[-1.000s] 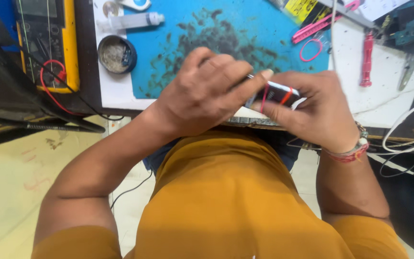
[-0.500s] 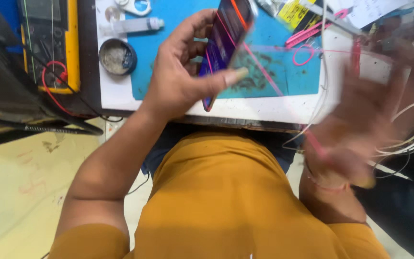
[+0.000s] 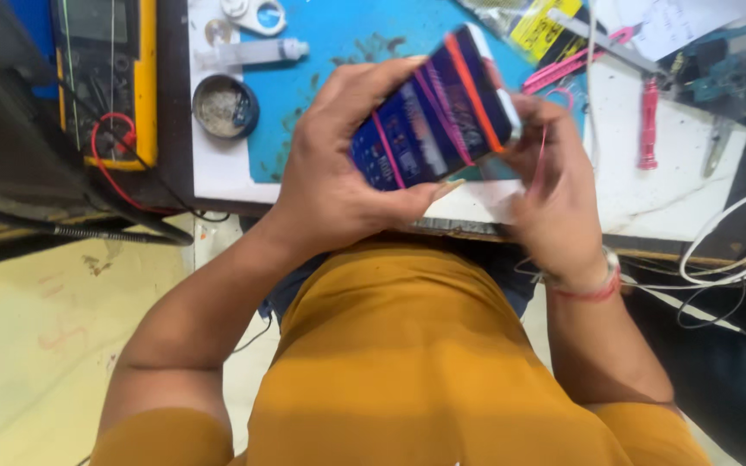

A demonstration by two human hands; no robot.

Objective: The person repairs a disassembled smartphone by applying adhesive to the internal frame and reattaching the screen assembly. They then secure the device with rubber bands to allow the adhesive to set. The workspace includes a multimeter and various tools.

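Nearest the camera: your mustard-yellow shirt (image 3: 442, 362), both forearms rising from it toward the bench edge.

Your left hand (image 3: 338, 173) is closed round the dark blue flat rectangular phone (image 3: 432, 121) wrapped in pink and orange rubber bands. Thumb runs along its lower edge, fingers curl over the top. The phone is held clear above the bench, tilted; its long axis runs from lower left, at your left palm, up to the right.

Your right hand (image 3: 554, 198) sits at the phone's upper-right end, just beside and touching it. Fingers are partly curled and a thin pink band shows across them; blurred, so you cannot tell if they pinch the band or grip the phone end. Left hand carries the weight; right is nearer the free end.

Beyond: white bench top (image 3: 692, 190), blue work mat (image 3: 338, 52), round metal tin (image 3: 224, 107), clear syringe (image 3: 248, 55), yellow-cased multimeter (image 3: 110, 78) with red lead at far left, pink-handled tools (image 3: 648, 121), white cables (image 3: 736, 250) at right.
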